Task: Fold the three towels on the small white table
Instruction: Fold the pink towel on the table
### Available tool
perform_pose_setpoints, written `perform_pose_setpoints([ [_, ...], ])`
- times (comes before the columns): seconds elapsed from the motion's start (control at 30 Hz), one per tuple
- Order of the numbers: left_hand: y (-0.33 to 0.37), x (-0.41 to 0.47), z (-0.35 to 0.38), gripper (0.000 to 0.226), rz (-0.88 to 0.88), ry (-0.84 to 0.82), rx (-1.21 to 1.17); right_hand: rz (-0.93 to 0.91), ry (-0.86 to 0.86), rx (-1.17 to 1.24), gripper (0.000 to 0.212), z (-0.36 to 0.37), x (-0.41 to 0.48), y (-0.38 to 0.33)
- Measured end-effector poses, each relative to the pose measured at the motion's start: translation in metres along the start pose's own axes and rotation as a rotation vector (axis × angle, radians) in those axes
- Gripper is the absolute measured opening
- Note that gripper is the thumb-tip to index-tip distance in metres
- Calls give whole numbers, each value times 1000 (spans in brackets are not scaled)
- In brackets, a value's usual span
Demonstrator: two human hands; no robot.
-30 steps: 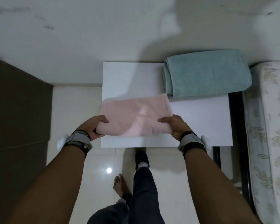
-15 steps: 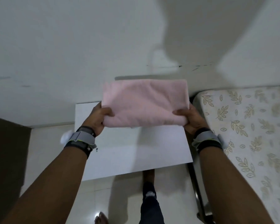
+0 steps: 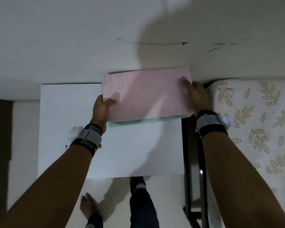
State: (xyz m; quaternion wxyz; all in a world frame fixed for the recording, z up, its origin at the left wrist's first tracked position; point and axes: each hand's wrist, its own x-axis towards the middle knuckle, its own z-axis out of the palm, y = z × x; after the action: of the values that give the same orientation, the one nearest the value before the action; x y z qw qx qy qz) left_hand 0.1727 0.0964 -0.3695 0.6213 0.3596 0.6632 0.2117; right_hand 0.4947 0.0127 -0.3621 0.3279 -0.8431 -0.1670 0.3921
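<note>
Pink towel [image 3: 146, 94], folded, now rests on the teal towel [image 3: 138, 121] at the far right corner of the desk [image 3: 69, 112]; a second ago it was at the near edge. Left hand [image 3: 101, 107] and right hand [image 3: 197, 96] pinch its ends. Two of three likely done.

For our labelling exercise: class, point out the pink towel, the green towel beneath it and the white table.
pink towel [image 3: 146, 94], head view, middle of its top face.
green towel [image 3: 117, 124], head view, strip showing under the pink towel's near edge.
white table [image 3: 69, 112], head view, bare top left of the towels.
</note>
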Motion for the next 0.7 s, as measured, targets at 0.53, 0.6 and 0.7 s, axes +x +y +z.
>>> perform_pose_setpoints([
  [0.53, -7, 14, -11, 87, 77, 154, 447, -17, 285, -419, 89, 22, -23, 20],
  [0.6, 0, 7, -1, 86, 333, 366, 718, -345, 498, -623, 75, 29, -37, 4],
  [0.7, 7, -7, 33, 76, 797, 311, 1038, -764, 324, -831, 65, 49, -44, -3],
])
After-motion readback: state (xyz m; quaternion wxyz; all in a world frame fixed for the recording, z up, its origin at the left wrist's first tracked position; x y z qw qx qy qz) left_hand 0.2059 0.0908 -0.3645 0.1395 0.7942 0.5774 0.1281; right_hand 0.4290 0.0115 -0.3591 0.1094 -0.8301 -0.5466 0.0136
